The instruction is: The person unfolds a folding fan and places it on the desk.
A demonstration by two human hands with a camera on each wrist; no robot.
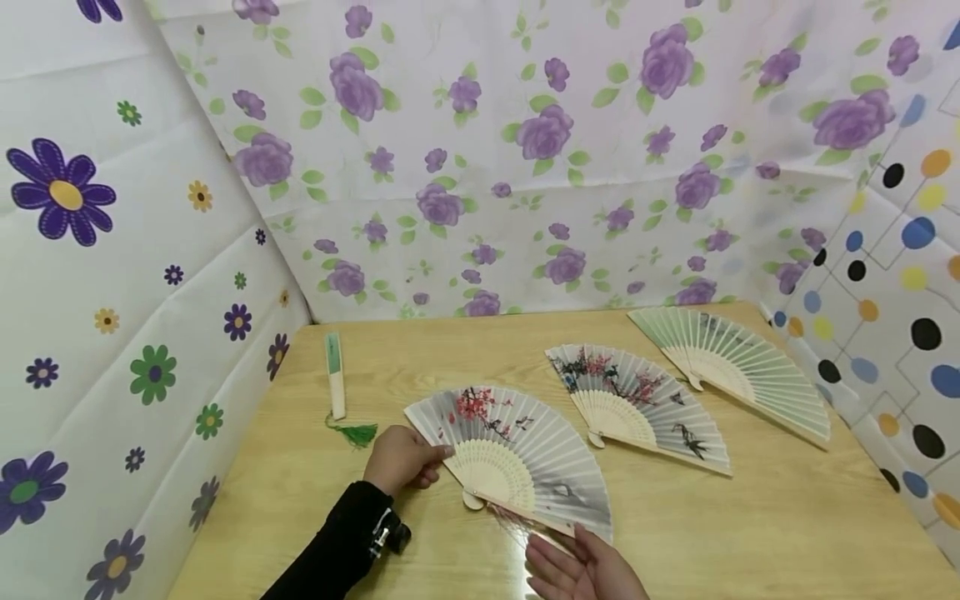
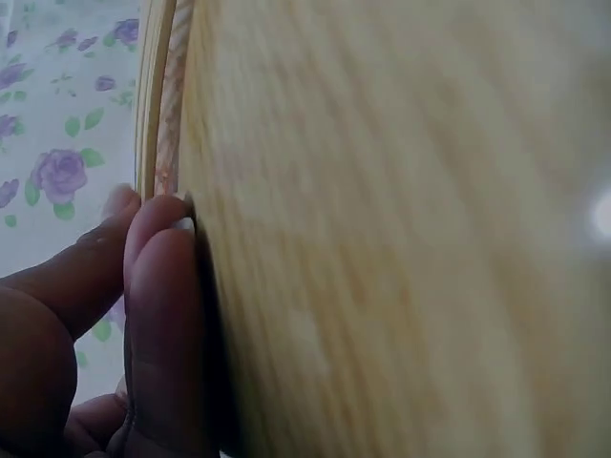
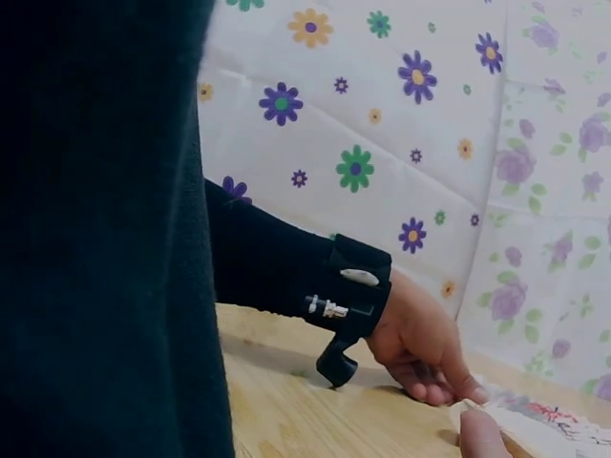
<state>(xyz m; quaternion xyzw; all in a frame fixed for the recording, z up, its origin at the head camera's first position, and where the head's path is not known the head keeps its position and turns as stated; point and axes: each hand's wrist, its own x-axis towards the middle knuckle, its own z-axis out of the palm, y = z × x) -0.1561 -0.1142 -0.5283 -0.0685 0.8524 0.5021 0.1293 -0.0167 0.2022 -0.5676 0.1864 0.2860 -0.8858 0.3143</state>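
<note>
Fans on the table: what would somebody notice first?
Three open paper fans lie in a row across the wooden table. The left hand holds the near fan's left edge and the right hand touches its right edge. A closed fan with a green tassel lies at left.

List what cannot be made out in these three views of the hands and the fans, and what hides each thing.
- Right hand: head view, cut off by the bottom edge; right wrist view, a dark sleeve hides all but one fingertip.
- Left hand: fingertips hidden beneath it; whether it pinches the nearest fan is unclear.
- Left wrist view: the table is blurred and fills the frame.
- Closed fan: pattern too small.
</note>
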